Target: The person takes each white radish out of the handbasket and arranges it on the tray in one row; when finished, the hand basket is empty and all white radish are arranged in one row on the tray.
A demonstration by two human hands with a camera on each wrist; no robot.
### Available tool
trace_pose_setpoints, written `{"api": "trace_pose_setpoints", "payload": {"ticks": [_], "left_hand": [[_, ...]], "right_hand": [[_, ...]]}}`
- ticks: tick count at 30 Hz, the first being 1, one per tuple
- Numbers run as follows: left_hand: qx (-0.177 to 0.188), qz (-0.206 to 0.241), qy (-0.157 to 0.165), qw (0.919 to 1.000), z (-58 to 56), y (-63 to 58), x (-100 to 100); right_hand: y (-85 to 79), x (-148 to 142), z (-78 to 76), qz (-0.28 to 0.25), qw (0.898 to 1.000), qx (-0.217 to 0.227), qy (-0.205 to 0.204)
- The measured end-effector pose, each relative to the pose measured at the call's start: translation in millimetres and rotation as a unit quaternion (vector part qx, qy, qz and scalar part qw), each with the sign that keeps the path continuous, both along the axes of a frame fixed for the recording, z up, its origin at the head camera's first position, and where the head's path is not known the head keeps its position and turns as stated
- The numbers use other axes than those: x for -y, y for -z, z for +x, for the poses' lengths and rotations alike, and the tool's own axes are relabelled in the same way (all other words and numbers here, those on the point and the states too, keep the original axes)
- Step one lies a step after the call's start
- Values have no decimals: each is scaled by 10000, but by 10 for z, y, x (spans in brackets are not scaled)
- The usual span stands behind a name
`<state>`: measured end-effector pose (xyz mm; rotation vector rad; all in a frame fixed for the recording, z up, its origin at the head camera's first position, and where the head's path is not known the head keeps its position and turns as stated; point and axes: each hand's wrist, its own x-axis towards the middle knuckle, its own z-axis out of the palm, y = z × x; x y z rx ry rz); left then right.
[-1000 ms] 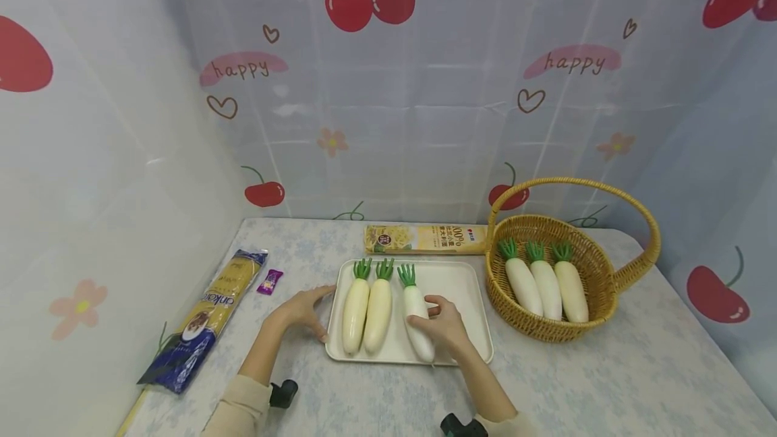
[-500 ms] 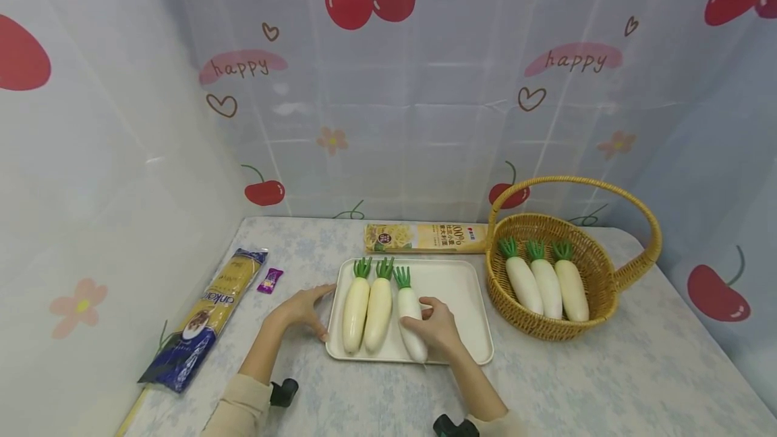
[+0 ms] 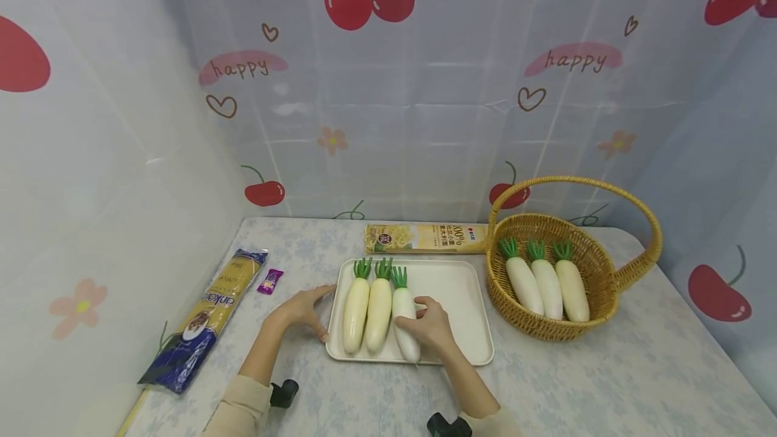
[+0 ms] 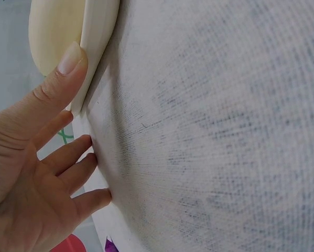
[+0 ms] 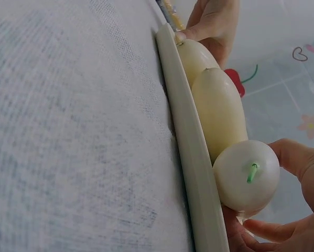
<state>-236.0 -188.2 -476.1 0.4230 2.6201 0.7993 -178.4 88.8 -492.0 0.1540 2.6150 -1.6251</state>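
Note:
My right hand (image 3: 436,326) grips a white radish (image 3: 403,307) with green leaf stubs, thumb on its left side and fingers on its right. This radish lies lengthwise in a cream tray (image 3: 467,302). Just left of it are two yellower radishes, a middle one (image 3: 379,312) and a left one (image 3: 355,315). In the right wrist view the gripped radish's tip (image 5: 238,181) faces the camera, close beside the middle radish (image 5: 219,110). My left hand (image 3: 303,310) is spread at the tray's left edge, thumb right at the rim in the left wrist view.
A wicker basket (image 3: 498,292) with a tall handle holds three radishes at the right. A yellow pasta pack (image 3: 425,239) lies behind the tray. On the left lie a blue-and-gold pasta bag (image 3: 209,319) and a purple-wrapped sweet (image 3: 270,282).
My right hand has shifted the white radish leftward across the tray, nearer the two yellower ones. The left hand has stayed at the tray's left edge.

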Motion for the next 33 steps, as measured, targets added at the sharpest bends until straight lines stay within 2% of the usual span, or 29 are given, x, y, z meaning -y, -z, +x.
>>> {"api": "trace_pose_setpoints", "payload": {"ticks": [18,22,28,33], "left_hand": [[4,-24,27,10000,-1,1,2],[8,-31,19,10000,-2,3,0],[9,-39,15,10000,6,-3,3],[-10,6,15,10000,7,-8,0]], "right_hand": [[6,45,3,510,9985,-218,24],[7,37,5,502,9981,-334,-89],[-15,3,12,400,9986,-237,-253],[-12,-3,3,489,9982,-264,-239]]}}
